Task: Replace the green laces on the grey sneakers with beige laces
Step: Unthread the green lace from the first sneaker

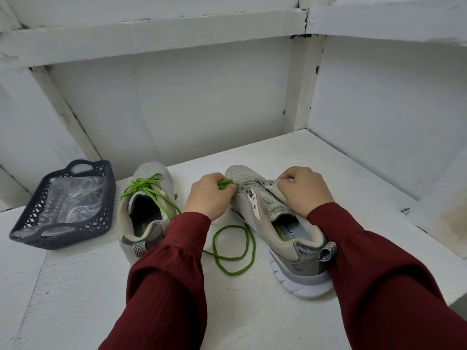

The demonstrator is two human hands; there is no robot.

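Red-sleeved left hand (207,195) grips the green lace (225,184) beside the unlaced sneaker (285,248); right hand (304,190) pinches its eyelet strip (267,183).

On my feed I count two grey mesh sneakers, the left sneaker (149,170) and the right sneaker (252,210), two green cord laces, a tied lace (144,184) and a loose lace (233,273), one dark latticed plastic basket (104,198), one clear plastic bag (73,198), and two hands, left hand (209,195), right hand (303,190).
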